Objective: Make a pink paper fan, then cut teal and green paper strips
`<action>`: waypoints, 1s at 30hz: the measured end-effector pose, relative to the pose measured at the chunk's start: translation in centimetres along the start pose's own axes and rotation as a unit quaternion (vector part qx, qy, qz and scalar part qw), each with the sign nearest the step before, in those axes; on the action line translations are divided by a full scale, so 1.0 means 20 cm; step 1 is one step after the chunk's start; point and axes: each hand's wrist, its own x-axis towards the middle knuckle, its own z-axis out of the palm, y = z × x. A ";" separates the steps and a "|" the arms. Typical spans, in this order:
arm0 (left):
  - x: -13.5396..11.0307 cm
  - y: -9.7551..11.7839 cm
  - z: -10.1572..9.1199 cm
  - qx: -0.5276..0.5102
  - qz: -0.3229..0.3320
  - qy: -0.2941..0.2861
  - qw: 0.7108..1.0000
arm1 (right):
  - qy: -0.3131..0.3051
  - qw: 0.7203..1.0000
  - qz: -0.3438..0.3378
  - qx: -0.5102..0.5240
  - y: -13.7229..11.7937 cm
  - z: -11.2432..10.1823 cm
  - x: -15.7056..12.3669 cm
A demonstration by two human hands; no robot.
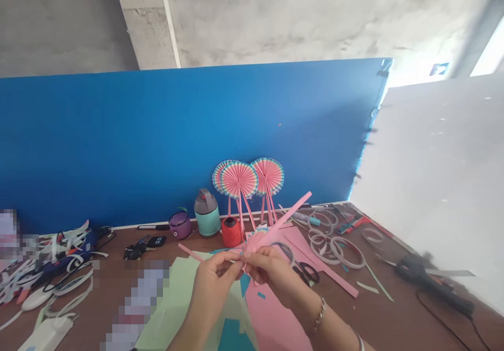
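Both my hands are raised above the table, pinching a bundle of pink paper strips [263,237] that spreads like a partly opened fan. My left hand [214,285] holds its near end from the left, and my right hand [268,271], with a bracelet [319,314] on its wrist, grips it from the right. A thin pink paper stick [190,252] pokes out to the left of my fingers. Just behind the bundle stand several finished pink-and-teal pleated paper fans [239,179] on pink sticks. My fingers hide the bundle's gathered centre.
Pale green [175,301] and pink [271,317] paper sheets lie under my hands, beside black-handled scissors [306,273]. A red thread spool [231,232], teal bottle [207,213], white paper rings [325,243], and a black glue gun [435,286] sit on the brown table [378,288]. A blue board [157,141] stands behind.
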 end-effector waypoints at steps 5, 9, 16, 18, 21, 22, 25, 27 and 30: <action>-0.01 0.01 0.00 -0.016 0.000 -0.009 1.000 | -0.001 1.000 -0.003 0.005 0.01 0.00 0.01; -0.01 0.00 0.00 -0.018 0.012 -0.018 1.000 | -0.007 1.000 -0.005 0.013 0.02 -0.01 0.01; -0.01 -0.01 0.00 -0.028 0.005 -0.021 0.999 | -0.011 1.000 -0.001 0.024 0.00 0.00 0.00; -0.01 -0.01 0.00 -0.033 0.003 -0.020 0.999 | -0.012 1.000 -0.003 0.025 0.01 0.00 0.00; 0.00 0.00 0.00 -0.030 0.006 -0.022 0.999 | -0.013 1.000 -0.004 0.022 0.03 -0.01 0.01; 0.00 0.00 0.00 -0.027 0.009 -0.024 0.999 | -0.014 1.000 -0.004 0.022 0.03 -0.01 0.01; -0.01 -0.01 0.01 -0.012 0.021 -0.027 0.999 | -0.018 0.999 -0.003 0.030 0.04 -0.01 0.01; -0.01 -0.01 0.02 0.005 0.032 -0.015 0.999 | -0.020 0.999 -0.003 0.036 0.03 0.00 0.00; -0.02 -0.03 0.02 0.025 0.048 0.007 0.999 | -0.016 0.999 -0.002 0.050 0.02 0.02 -0.01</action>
